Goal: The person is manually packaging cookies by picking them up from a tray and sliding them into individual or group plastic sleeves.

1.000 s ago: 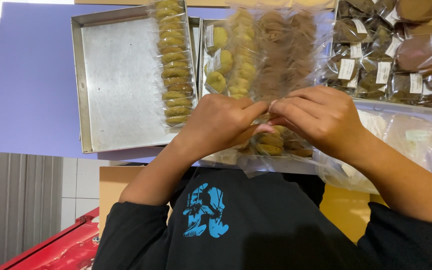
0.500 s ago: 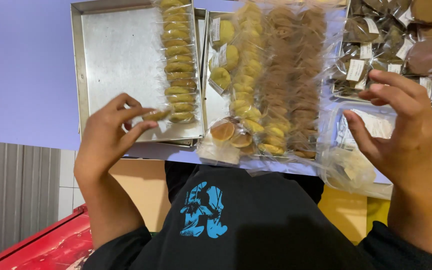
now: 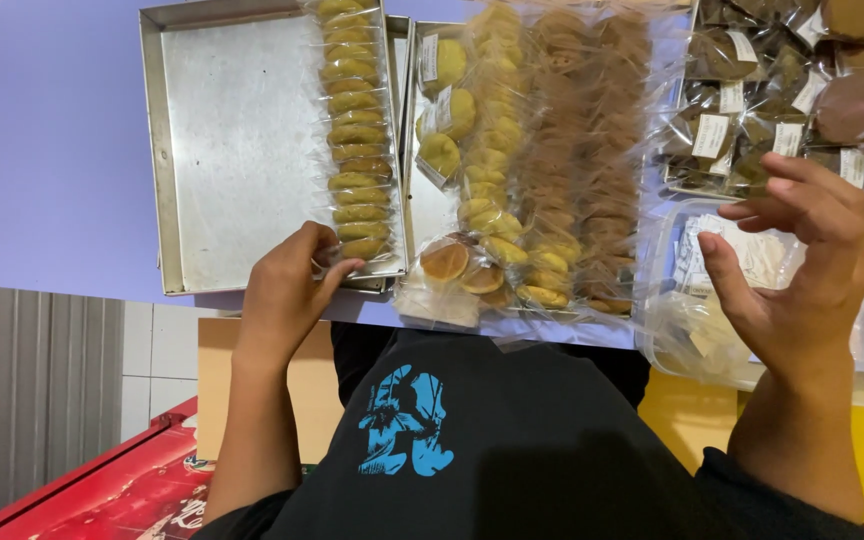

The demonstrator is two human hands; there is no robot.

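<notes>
Lavender tabletop [image 3: 62, 150] runs across the view, seen from above; grey ribbed wall panel and a red box edge sit below its left end.

Landmark: shallow rectangular metal baking tray [image 3: 232, 150], mostly bare, at the table's near edge.

- Along the tray's right wall: single column of yellow-green wrapped cookies [image 3: 354, 120], packed edge to edge, probably to keep them in line.
- Left hand [image 3: 287, 295] at the tray's near right corner, fingers curled over the lowest cookie in that column; touching it, though a firm grasp cannot be told.
- Right of the tray: second metal tray [image 3: 422, 210] with rows of clear-bagged yellow and brown cookies [image 3: 552, 150]; two golden round cookies in a bag [image 3: 462, 265] lie at its near edge.
- Further right: clear plastic tub [image 3: 692, 330] holding loose wrappers.
- Right hand [image 3: 802, 270] raised above the tub, fingers spread, holding nothing.
- Far right of the tray, top: pile of labelled dark-brown wrapped cakes [image 3: 802, 90].
</notes>
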